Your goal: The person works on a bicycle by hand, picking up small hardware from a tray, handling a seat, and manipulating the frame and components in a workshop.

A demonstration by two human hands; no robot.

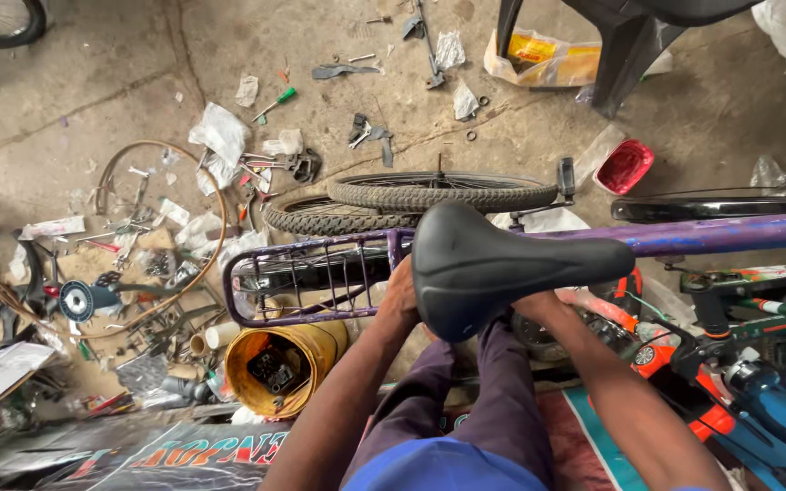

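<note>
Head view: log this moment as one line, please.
left hand: under black saddle, rear side | right hand: under saddle, mostly hidden | grip: cannot tell | purple bicycle frame | yellow bucket below rear rack

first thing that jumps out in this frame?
The black bicycle saddle at centre, on a purple bike frame, with the left hand at its rear edge and the right hand mostly hidden beneath it. Left of that, a purple wire rear rack sits over a yellow bucket, and tools and parts litter the concrete floor.
</note>
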